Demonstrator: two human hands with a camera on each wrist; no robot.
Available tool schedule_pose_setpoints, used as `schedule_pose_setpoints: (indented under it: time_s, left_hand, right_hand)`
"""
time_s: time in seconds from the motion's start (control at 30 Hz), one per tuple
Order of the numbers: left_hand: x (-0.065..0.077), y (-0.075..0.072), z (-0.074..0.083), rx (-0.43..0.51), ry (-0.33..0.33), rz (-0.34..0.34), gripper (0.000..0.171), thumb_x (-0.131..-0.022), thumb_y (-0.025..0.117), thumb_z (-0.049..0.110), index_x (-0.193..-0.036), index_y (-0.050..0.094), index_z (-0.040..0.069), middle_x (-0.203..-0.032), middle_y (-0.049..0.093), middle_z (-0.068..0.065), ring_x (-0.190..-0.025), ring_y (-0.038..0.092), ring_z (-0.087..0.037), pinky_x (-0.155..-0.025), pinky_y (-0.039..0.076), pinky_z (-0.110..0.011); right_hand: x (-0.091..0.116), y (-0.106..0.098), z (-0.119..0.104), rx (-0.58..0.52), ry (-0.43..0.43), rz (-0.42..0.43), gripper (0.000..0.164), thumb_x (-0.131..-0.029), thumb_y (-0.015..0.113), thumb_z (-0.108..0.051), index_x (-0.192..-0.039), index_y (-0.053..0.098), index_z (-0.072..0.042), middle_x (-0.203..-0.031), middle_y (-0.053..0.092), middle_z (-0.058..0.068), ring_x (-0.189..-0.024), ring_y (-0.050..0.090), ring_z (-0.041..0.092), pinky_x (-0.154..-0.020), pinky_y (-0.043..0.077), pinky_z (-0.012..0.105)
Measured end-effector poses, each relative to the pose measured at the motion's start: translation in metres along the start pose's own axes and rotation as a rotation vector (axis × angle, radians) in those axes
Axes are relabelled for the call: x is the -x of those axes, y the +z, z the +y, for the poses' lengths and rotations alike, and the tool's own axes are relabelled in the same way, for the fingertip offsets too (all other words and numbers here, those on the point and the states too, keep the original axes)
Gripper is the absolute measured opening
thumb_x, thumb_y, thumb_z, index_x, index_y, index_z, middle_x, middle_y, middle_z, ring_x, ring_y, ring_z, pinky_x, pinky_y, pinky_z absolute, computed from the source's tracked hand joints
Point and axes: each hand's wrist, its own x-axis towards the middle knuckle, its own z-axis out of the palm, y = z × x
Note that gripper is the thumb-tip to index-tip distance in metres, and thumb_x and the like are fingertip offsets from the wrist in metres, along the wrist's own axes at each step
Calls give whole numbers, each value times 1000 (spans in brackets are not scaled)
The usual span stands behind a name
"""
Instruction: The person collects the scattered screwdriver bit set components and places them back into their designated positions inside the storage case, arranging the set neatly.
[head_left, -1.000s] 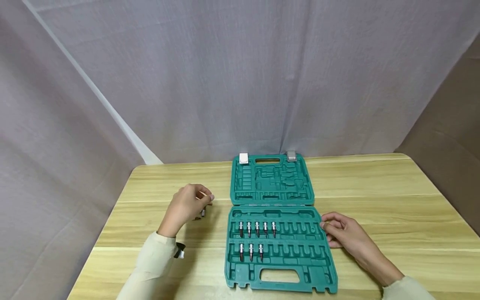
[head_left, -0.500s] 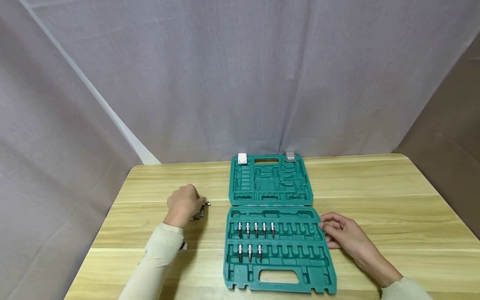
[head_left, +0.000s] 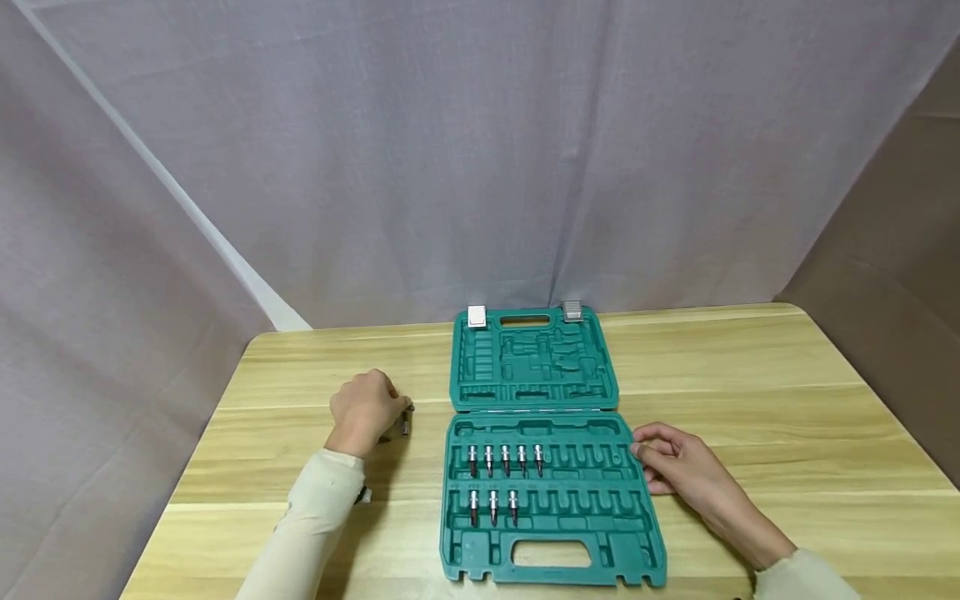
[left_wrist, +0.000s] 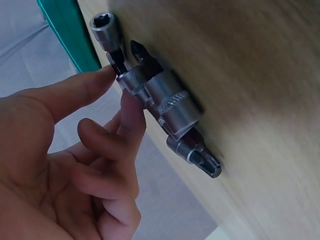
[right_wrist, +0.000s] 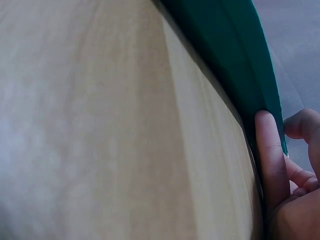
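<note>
Grey cloth hangs behind a pale wooden table in the head view. An open green tool case lies flat at its middle, lid tray away from the person. Eight bit sockets stand in the near tray, five in the upper row and three below. The left hand rests on the table just left of the case, knuckles up, fingers curled down over a small cluster of metal pieces that barely peeks out at its fingertips. The right hand lies at the case's right edge, fingers loosely bent against the rim.

The left wrist view shows what the head view hides: the cluster is several chrome sockets and bits lying touching one another on the wood, one with a knurled band, one with a hex opening. Thumb and forefinger pinch the narrow end of one piece; the other fingers curl beneath.

The right wrist view shows only blurred wood and the case's green side wall, with one straight fingertip pressed along it. It holds nothing.
</note>
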Motion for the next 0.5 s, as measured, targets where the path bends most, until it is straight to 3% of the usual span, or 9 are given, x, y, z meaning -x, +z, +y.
schedule_pose_setpoints:
  time_s: [0.23, 0.5]
  left_hand:
    - [-2, 1, 0, 47, 3, 23, 18, -93, 82, 36, -83, 83, 21, -89, 77, -3, -66, 63, -20, -56, 49, -37]
    - [-5, 5, -2, 198, 26, 62, 10, -89, 83, 25, -82, 81, 18, -84, 75, 0, -71, 64, -20, -58, 47, -37]
  right_hand:
    - [0, -1, -2, 3, -1, 0, 39, -106, 62, -15, -135, 53, 11, -82, 62, 3, -66, 62, 11, -66, 62, 31]
    - [2, 0, -1, -2, 5, -4, 38, -106, 63, -14, -134, 53, 11, -81, 62, 3, -66, 62, 11, -66, 62, 31]
